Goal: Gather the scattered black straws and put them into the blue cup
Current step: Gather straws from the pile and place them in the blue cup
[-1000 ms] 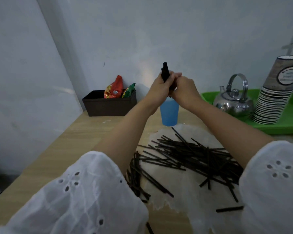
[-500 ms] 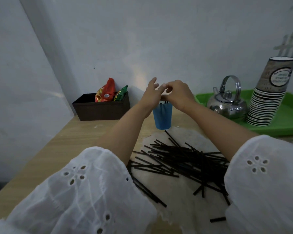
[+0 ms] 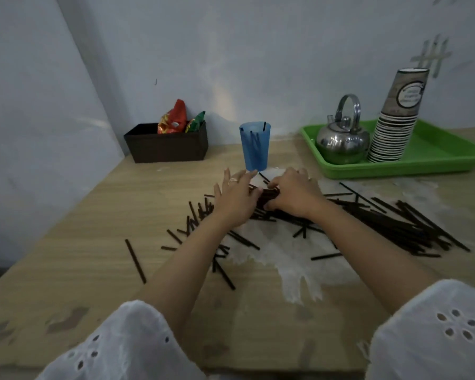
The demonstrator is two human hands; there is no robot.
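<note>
Many black straws (image 3: 395, 223) across wooden table (image 3: 66, 270), pale wall (image 3: 285, 50) behind, left hand (image 3: 235, 200) spread flat, right hand (image 3: 294, 197) gripping straws.

The blue cup (image 3: 254, 149) stands upright near the back of the bench (image 3: 66, 270). Its mouth is open upward, with a few straws leaning inside. A strip of wood separates it from the dark box (image 3: 166, 146) on its left, and another from the green tray (image 3: 436, 157) on its right. On that tray the kettle (image 3: 342, 141) and the taller stack of paper cups (image 3: 395, 124) wall off the right side. The wall (image 3: 258, 50) stands close behind. The left hand (image 3: 235, 200) and right hand (image 3: 291, 193) lie just in front of the cup. The black straws (image 3: 381, 218) are heaped thickest to the right and thinly scattered to the left.
</note>
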